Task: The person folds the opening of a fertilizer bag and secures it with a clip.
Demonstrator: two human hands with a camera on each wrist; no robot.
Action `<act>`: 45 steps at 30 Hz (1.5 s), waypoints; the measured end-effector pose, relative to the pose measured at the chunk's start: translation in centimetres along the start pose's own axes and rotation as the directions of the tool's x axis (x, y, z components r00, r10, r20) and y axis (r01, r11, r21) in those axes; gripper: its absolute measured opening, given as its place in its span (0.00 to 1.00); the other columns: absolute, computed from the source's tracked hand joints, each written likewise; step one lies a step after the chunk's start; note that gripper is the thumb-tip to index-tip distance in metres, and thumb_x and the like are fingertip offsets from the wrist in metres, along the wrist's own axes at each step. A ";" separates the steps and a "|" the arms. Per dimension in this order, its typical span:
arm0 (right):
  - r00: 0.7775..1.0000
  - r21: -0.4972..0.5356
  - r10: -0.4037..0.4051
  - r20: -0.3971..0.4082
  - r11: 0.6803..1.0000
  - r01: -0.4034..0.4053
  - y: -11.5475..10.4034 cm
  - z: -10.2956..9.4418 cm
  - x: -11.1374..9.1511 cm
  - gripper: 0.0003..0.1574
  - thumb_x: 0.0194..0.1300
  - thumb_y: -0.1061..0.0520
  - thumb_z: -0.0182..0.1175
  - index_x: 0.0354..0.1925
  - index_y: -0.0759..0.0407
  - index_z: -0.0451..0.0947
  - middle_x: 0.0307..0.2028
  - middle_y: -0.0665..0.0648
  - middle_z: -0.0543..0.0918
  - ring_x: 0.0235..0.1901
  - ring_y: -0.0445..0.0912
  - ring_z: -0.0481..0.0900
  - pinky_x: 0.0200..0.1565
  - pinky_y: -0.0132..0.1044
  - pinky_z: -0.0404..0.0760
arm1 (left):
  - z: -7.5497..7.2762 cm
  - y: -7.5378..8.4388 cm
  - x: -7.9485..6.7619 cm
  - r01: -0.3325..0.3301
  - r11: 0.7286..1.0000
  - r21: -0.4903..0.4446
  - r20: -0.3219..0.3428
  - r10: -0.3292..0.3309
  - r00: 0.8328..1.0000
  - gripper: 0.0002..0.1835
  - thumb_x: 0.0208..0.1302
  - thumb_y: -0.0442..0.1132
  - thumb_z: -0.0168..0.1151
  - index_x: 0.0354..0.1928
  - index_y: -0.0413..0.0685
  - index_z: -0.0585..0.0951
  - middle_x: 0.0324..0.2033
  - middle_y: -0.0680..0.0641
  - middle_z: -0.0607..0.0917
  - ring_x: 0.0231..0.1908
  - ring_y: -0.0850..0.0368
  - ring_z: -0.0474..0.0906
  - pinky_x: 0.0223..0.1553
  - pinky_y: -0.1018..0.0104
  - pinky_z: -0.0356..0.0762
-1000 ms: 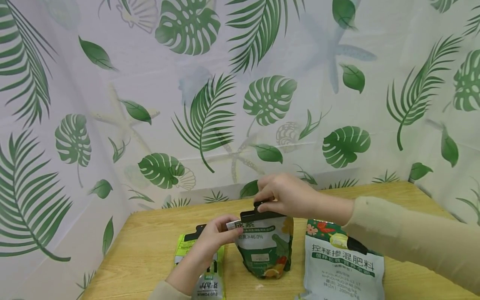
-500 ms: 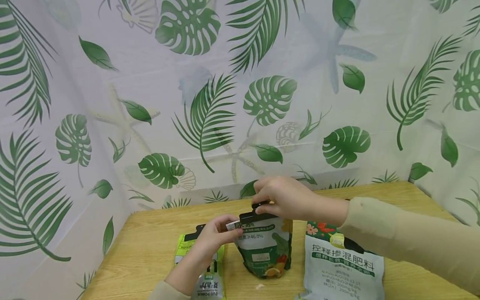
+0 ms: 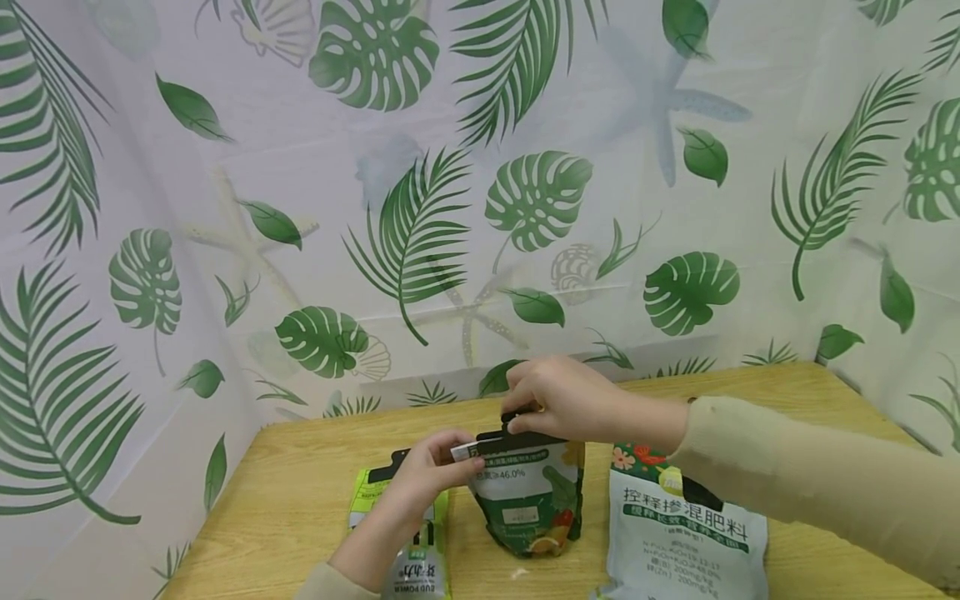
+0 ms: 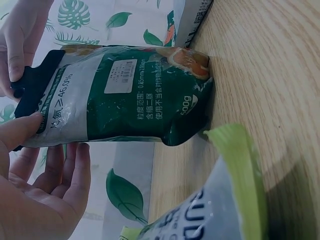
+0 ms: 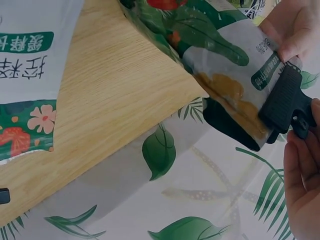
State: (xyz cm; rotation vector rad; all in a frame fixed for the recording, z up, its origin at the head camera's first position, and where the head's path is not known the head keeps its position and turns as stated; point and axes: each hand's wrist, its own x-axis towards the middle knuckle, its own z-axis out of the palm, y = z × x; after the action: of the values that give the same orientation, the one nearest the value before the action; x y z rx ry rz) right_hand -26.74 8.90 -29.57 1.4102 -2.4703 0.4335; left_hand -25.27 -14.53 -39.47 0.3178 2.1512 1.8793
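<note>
A green and white fertilizer bag [image 3: 525, 508] stands upright on the table in the middle of the head view. My left hand [image 3: 431, 471] pinches its top left corner, thumb in front and fingers behind, as the left wrist view shows. Across the folded top lies a wide black bag clip [image 4: 40, 82]. My right hand [image 3: 562, 400] pinches the clip's handle from above; in the right wrist view, thumb and fingertips meet at the clip [image 5: 287, 102]. The clip's front bar covers the upper edge of the bag's print.
A yellow-green pouch [image 3: 416, 558] with a black clip [image 3: 390, 468] is at the left, partly behind my left forearm. At the right, a larger white bag [image 3: 682, 533] bears another black clip [image 3: 701, 493]. A leaf-print curtain [image 3: 480, 208] backs the wooden table [image 3: 277, 500].
My right hand has shifted slightly left and down with the clip, whose bar now covers the large heading on the bag. My left hand has stayed at the corner.
</note>
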 end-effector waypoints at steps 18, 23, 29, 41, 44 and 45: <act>0.998 0.125 0.062 0.005 0.990 -0.062 1.0 0.6 -0.3 0.05 0.57 0.52 0.68 0.34 0.49 0.87 0.23 0.41 0.71 0.22 0.33 0.67 0.24 0.27 0.71 | 0.1 0.2 0.1 -0.009 1.000 -0.023 0.017 0.010 1.000 0.15 0.59 0.41 0.67 0.46 0.43 0.80 0.35 0.52 0.81 0.39 0.58 0.78 0.44 0.63 0.78; 0.998 0.122 0.057 0.011 0.991 -0.058 1.1 0.8 -0.3 0.05 0.57 0.51 0.68 0.33 0.47 0.86 0.23 0.39 0.71 0.22 0.33 0.67 0.24 0.27 0.70 | 0.1 0.0 0.1 -0.008 1.000 -0.020 0.010 0.008 1.000 0.14 0.59 0.41 0.67 0.45 0.43 0.80 0.33 0.53 0.81 0.38 0.59 0.78 0.44 0.63 0.78; 0.999 0.127 0.051 0.013 0.991 -0.052 1.0 0.9 -0.3 0.05 0.56 0.51 0.68 0.33 0.49 0.87 0.22 0.40 0.71 0.22 0.33 0.66 0.24 0.27 0.69 | -0.1 -0.2 0.3 -0.005 1.000 -0.016 0.014 0.005 1.000 0.14 0.58 0.42 0.68 0.43 0.45 0.80 0.33 0.52 0.82 0.38 0.58 0.79 0.44 0.62 0.79; 0.985 0.214 0.168 0.031 0.962 -0.171 1.2 1.4 -0.9 0.11 0.58 0.49 0.67 0.41 0.49 0.85 0.33 0.43 0.79 0.29 0.34 0.74 0.34 0.28 0.77 | 0.0 -0.1 0.2 -0.005 1.000 -0.016 0.015 0.005 1.000 0.15 0.59 0.43 0.67 0.44 0.42 0.80 0.36 0.51 0.82 0.39 0.57 0.79 0.45 0.62 0.79; 0.983 0.235 0.184 0.018 0.955 -0.183 1.2 1.6 -1.2 0.12 0.59 0.49 0.67 0.41 0.49 0.85 0.33 0.43 0.80 0.29 0.34 0.74 0.32 0.28 0.77 | -0.1 -0.2 0.3 -0.001 1.000 -0.015 0.019 0.002 1.000 0.15 0.59 0.43 0.67 0.45 0.43 0.80 0.36 0.51 0.82 0.39 0.58 0.79 0.45 0.62 0.79; 0.982 0.241 0.188 0.013 0.952 -0.186 1.2 1.7 -1.3 0.12 0.59 0.49 0.66 0.41 0.49 0.85 0.33 0.43 0.80 0.28 0.33 0.74 0.32 0.28 0.77 | -0.1 -0.2 0.3 -0.002 1.000 -0.016 0.022 0.002 1.000 0.15 0.59 0.43 0.67 0.45 0.43 0.80 0.36 0.51 0.82 0.40 0.57 0.79 0.45 0.62 0.79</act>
State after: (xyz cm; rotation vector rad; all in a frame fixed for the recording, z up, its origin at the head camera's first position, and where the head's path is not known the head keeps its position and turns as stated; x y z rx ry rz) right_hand -27.25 9.81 -31.72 1.2541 -2.6253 0.8048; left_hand -25.62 -14.52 -39.67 0.3355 2.1212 1.8850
